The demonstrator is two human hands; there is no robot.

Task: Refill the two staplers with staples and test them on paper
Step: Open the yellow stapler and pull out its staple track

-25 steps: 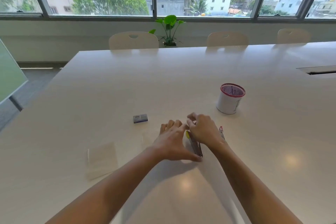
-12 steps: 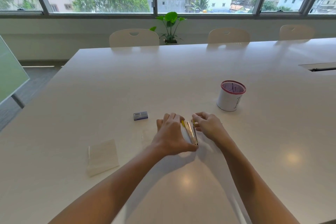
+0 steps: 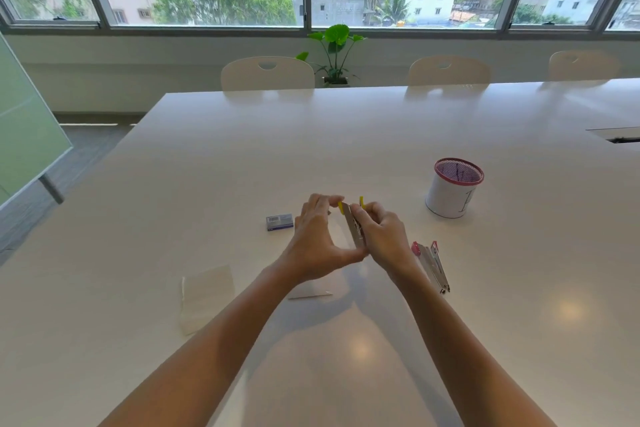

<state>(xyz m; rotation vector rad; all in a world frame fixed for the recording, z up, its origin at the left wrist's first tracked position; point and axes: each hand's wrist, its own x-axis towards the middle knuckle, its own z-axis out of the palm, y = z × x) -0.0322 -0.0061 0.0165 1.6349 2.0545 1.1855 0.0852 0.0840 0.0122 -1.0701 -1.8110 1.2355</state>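
Observation:
Both hands hold a small metal stapler with yellow ends (image 3: 354, 225) just above the white table (image 3: 346, 135). My left hand (image 3: 317, 239) pinches its near end and touches its far tip. My right hand (image 3: 382, 236) grips its right side and top. A second metal stapler with pink ends (image 3: 433, 265) lies on the table just right of my right wrist. A small blue staple box (image 3: 280, 221) sits left of my left hand. A folded sheet of paper (image 3: 206, 296) lies at the near left, and a thin strip (image 3: 310, 295) rests under my left forearm.
A white cup with a pink mesh rim (image 3: 453, 187) stands at the right. Three chairs (image 3: 267, 74) line the far edge, with a potted plant (image 3: 334, 52) by the window. A cable slot (image 3: 620, 135) is cut in the table at far right. A green board (image 3: 24, 135) stands left.
The yellow stapler has come up off the table between both hands. My right hand has closed around its side, and the pink stapler now shows fully beside my wrist.

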